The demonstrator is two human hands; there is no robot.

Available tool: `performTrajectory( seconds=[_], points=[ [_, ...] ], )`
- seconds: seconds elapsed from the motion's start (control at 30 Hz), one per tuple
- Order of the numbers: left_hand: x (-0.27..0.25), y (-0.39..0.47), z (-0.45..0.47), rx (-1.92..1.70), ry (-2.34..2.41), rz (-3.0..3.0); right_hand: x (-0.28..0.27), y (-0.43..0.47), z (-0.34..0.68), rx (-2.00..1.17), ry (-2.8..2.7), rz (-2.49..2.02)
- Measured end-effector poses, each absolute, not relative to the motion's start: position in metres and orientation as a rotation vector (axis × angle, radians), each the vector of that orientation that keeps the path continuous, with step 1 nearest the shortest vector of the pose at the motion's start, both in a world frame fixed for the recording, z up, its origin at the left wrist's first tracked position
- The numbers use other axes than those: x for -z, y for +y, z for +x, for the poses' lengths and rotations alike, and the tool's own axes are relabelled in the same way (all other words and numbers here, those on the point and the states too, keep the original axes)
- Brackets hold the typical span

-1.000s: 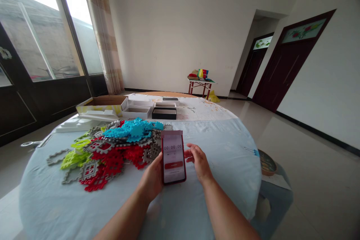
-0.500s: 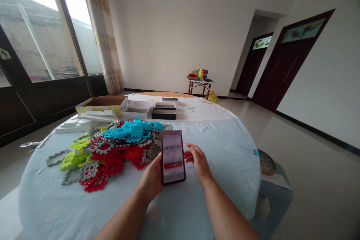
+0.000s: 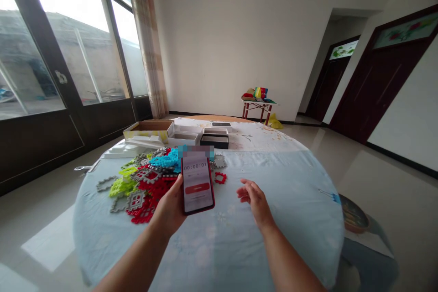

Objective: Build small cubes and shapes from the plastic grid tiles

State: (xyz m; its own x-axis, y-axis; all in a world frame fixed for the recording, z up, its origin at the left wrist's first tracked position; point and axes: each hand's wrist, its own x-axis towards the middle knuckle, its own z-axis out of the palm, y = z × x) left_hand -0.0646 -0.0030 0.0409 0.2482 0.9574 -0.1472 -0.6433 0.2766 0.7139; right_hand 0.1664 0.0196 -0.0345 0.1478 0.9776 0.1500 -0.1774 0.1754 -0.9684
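In my left hand [image 3: 171,206] is a smartphone [image 3: 197,185] with a red edge, its lit screen facing me and showing a timer at 00:00:01. The phone is held upright above the table and covers part of a heap of building pieces. My right hand [image 3: 253,199] hovers to the right of the phone, fingers slightly curled and apart, holding nothing. Behind and left of the phone lie notched plastic pieces: blue [image 3: 166,159], red [image 3: 150,194], yellow-green [image 3: 123,187] and grey [image 3: 136,200]. A small red square frame [image 3: 221,178] lies just right of the phone.
The round table [image 3: 226,246] wears a pale blue cloth. Toward its far side stand a cardboard box [image 3: 148,130], white trays [image 3: 184,138] and a black box [image 3: 214,141]. A stool [image 3: 372,260] with a round bowl [image 3: 354,214] stands at the right.
My left hand has moved the phone left across the heap and tilted it slightly. My right hand is now farther from the phone. The view has turned left.
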Motion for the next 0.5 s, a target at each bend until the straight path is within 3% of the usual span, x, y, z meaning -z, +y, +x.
performTrajectory(
  seconds=[0.5],
  points=[
    [-0.057,-0.043,-0.167,-1.351,0.953,0.68,0.046,0.023,0.171,-1.094,-1.084,-1.079]
  ],
)
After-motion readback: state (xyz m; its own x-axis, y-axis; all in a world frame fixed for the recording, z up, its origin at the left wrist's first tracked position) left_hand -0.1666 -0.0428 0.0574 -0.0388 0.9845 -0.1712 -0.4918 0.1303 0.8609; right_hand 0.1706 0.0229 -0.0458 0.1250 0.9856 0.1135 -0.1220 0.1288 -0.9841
